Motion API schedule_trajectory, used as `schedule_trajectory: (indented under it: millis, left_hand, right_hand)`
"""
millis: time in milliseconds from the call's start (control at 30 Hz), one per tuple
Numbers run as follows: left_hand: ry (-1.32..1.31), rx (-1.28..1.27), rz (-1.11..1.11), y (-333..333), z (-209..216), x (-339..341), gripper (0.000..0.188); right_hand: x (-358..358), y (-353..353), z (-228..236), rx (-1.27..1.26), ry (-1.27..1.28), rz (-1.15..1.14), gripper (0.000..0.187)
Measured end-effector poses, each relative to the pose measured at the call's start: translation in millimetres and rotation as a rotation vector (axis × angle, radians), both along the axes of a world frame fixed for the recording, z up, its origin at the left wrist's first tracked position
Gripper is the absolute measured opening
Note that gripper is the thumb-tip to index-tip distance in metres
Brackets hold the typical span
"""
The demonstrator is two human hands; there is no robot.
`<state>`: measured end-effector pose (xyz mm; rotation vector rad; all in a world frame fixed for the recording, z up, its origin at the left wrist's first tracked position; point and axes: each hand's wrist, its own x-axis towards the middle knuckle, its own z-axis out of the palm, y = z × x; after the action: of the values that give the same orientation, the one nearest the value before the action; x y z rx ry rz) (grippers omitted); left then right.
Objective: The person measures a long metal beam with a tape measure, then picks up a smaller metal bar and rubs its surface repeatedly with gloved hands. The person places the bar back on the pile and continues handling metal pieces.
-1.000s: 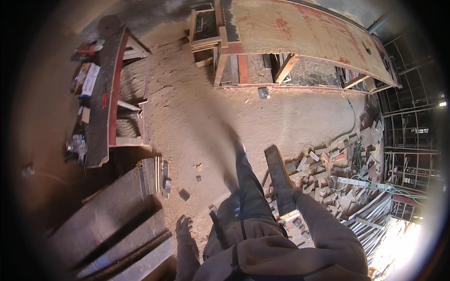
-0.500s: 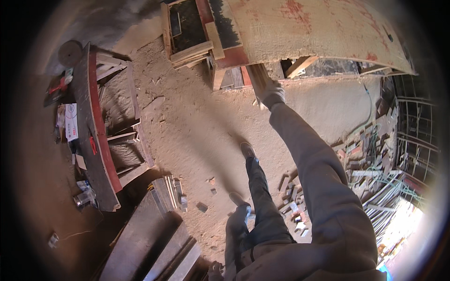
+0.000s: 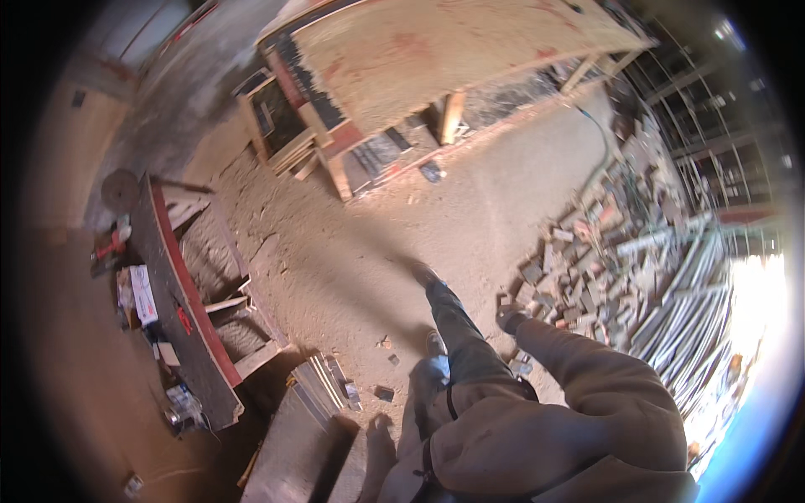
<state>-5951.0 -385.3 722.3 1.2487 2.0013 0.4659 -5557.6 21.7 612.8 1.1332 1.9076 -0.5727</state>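
Observation:
My gloved right hand (image 3: 510, 318) hangs low at my right side, close to the heap of wood offcuts (image 3: 570, 285). No long wooden slats show in it, and blur hides how its fingers lie. My left hand (image 3: 379, 423) is down beside my left leg, dark and blurred, near the stacked boards (image 3: 314, 453). Its fingers cannot be made out. Ahead stands the large wooden work table (image 3: 436, 50), its pale plywood top stained red. Beneath its near edge are a slanted wooden leg (image 3: 451, 117) and a small dark object (image 3: 432, 172).
On the left is a low dark bench (image 3: 180, 285) with a red edge, carrying a red tool (image 3: 109, 245) and a white box (image 3: 142, 295). A bundle of metal rods (image 3: 692, 323) lies at the right, below a metal grid rack (image 3: 721, 159). Small offcuts (image 3: 384, 394) dot the dusty floor.
My right hand has left the wooden slats at the table edge and dropped back to my right side. The view has swung, so the table sits farther off and more to the left.

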Motion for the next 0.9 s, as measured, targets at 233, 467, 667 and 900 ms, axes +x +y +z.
schedule_trajectory:
  millis: [233, 467, 667, 900]
  left_hand:
    - [-0.402, -0.357, 0.256, 98, -80, -61, 0.024]
    - [-0.361, -0.373, 0.122, 138, 2, 69, 0.045]
    - [-0.048, -0.606, -0.430, 108, 9, 270, 0.040]
    - [0.124, -0.692, -0.837, -1, -33, 542, 0.038]
  right_hand:
    - [182, -240, 43, 0.377, 0.435, -1.376, 0.022]
    - [223, -551, 8, 0.401, 0.537, -2.213, 0.023]
    - [207, -780, 6, 0.227, 0.237, -2.315, 0.036]
    - [268, -966, 7, 0.404, 0.430, -3.051, 0.031]
